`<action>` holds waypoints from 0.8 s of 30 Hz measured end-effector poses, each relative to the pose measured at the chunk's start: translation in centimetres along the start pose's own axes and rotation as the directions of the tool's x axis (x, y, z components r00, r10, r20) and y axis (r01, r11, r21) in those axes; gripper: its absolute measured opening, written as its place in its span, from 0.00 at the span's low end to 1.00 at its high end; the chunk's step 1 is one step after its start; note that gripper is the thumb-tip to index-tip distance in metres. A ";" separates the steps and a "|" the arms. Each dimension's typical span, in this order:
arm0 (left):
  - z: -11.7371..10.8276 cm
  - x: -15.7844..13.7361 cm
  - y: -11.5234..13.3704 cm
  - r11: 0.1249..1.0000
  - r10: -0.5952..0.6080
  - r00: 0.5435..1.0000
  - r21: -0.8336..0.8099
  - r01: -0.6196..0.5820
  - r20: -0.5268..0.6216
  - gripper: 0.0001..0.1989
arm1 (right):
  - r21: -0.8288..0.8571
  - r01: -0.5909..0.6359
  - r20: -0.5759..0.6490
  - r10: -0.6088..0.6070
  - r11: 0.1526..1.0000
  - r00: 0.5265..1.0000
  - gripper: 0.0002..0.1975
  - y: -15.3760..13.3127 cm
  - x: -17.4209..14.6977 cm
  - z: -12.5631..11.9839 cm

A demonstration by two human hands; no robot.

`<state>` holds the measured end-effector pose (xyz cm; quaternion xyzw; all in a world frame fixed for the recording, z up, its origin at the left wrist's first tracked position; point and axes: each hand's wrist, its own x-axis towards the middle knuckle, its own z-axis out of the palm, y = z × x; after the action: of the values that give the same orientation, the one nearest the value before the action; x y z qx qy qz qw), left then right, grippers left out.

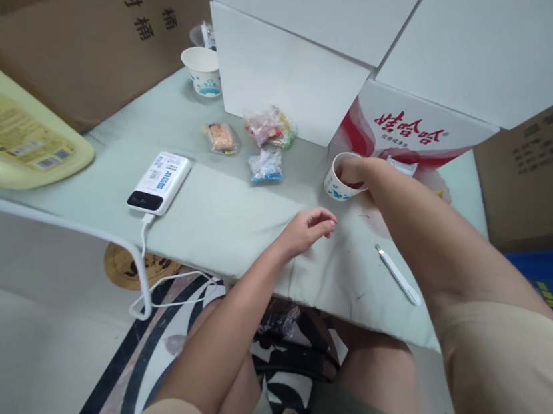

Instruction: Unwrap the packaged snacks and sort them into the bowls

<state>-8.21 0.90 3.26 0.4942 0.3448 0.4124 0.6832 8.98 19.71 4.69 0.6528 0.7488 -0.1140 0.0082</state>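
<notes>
On the pale green tabletop [223, 227], a metal-tipped white tool [398, 275] lies right of the left hand [310, 230], loosely open with fingers curved; farther off, the right hand [354, 170] dips into a printed paper cup [337, 189], fingers hidden, so I cannot tell its grip; small plastic packets [266, 166] lie left of the cup, a red-and-white carton [413, 120] behind

2 hands [306, 231] [354, 171], 2 ppr cups [338, 189] [205, 69], 1 pwr bank [161, 181] & 1 jug [28, 136].
</notes>
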 end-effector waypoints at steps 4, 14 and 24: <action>0.1 -0.2 0.1 1.000 0.021 1.000 -0.023 -0.021 -0.014 0.08 | 0.006 -0.179 0.063 0.178 0.984 0.982 0.15 -1.4 -0.4 0.7; -0.6 -0.8 0.3 0.996 0.039 0.997 0.080 -0.034 -0.061 0.07 | -0.252 -0.142 -0.015 0.142 0.957 0.990 0.07 -5.9 -3.2 -5.5; -0.5 -1.5 -1.3 0.902 -0.167 0.954 0.428 0.046 0.250 0.10 | -0.158 0.570 0.093 -0.563 0.806 0.821 0.33 -14.6 -3.9 3.6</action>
<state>-8.94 -0.46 1.96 0.6624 0.3515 0.2166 0.6251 -5.26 13.51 4.15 0.3940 0.9161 -0.0572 0.0478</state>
